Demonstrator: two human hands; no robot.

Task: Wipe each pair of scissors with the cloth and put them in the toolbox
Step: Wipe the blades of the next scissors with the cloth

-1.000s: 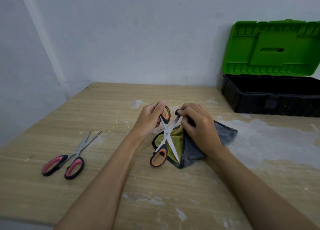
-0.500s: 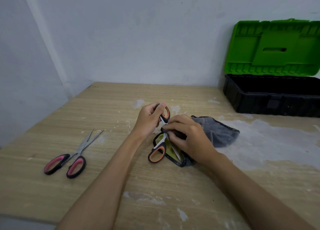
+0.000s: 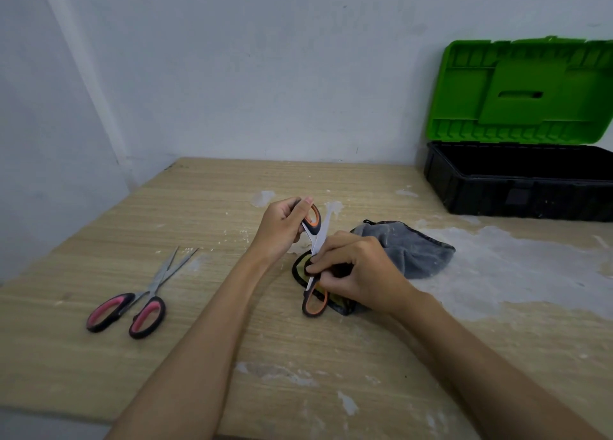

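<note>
Left hand holds orange scissors; right hand pinches cloth on blade.

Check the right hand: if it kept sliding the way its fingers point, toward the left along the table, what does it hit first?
Probably the left hand, beyond the orange scissors that the right hand is pinching through the cloth. The pink scissors lie further left. Depth is uncertain from this one view.

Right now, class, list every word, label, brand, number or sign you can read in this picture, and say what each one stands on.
None: no readable text shows anywhere.
Toolbox: its green lid and black base bear only moulded shapes, no letters.
Orange-handled scissors: no mark can be made out on blades or handles.
Pink-handled scissors: no print visible.
Cloth: plain.
</note>
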